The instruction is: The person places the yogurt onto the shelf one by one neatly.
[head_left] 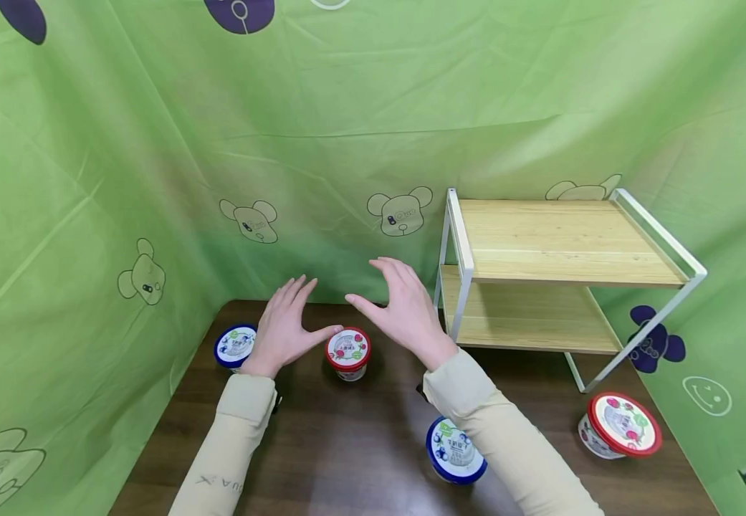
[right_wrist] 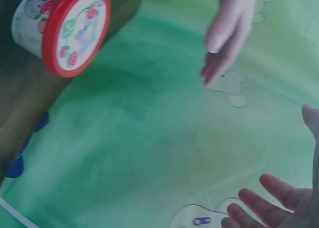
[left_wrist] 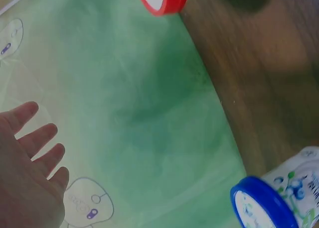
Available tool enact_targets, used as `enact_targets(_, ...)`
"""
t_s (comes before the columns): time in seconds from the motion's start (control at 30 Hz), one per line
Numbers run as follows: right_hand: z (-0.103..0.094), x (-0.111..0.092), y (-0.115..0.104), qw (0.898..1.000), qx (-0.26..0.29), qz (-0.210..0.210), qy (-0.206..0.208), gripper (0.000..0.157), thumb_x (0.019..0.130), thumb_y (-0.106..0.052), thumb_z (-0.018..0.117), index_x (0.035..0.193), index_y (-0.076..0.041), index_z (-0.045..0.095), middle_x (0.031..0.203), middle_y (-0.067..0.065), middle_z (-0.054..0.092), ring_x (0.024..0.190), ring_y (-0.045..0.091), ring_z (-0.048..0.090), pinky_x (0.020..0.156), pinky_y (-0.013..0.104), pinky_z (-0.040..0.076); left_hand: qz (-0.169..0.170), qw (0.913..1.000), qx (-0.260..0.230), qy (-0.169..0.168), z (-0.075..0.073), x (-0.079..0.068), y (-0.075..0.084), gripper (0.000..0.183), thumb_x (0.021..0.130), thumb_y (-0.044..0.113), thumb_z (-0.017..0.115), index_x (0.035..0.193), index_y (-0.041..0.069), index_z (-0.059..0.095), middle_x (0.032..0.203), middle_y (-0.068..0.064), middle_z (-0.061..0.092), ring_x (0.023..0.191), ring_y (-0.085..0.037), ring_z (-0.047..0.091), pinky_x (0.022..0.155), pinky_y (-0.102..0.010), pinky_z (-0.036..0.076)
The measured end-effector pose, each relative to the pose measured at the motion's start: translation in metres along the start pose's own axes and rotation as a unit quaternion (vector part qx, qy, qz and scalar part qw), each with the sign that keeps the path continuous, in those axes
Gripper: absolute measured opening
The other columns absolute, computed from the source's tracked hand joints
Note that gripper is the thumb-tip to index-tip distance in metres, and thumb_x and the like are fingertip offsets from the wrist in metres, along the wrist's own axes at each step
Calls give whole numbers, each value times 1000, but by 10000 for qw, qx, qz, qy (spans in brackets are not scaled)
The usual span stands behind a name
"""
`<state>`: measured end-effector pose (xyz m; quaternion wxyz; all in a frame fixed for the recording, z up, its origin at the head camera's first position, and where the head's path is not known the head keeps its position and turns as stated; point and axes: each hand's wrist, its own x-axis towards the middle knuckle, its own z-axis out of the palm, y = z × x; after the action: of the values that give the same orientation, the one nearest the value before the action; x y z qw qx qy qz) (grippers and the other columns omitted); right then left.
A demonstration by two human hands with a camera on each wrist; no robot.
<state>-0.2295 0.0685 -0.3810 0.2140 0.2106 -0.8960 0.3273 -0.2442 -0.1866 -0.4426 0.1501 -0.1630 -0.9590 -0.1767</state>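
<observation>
Fingers of the left hand and right hand extend, thumbs spread wide. Red-lidded, berry-printed tub stands upright on wood-grain tabletop, between both hands; blue-lidded tub stands beside the left wrist.

Red-lidded tubs with what looks like raspberry print, blue-lidded tubs, green bear-print cloth, brown table
</observation>
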Motion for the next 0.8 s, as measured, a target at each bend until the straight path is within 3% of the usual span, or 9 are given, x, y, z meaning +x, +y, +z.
enact_targets(0.3,-18,-7,-11,9948,460,-543,724,69,89,-55,74,138,-9,59,139,3,58,130,21,50,108,41,40,73,9999,-136,-32,13,-12,8,106,79,82,62,156,12,41,160,-14,36,148,-35,27,118,-55,21)
enact_targets(0.57,-39,-12,-20,9773,835,-1196,1536,63,84,-37,83,132,-3,61,131,8,63,124,25,54,104,41,41,73,9992,-259,-279,27,-22,17,105,79,78,67,157,13,39,159,-14,37,148,-34,28,119,-51,20)
enact_targets(0.8,-61,-17,-20,9638,824,-1341,2153,64,86,-42,78,131,0,62,129,8,65,122,26,56,104,42,42,-86,9984,-403,-376,37,-28,20,103,78,73,73,157,16,40,159,-11,38,147,-32,29,119,-50,21)
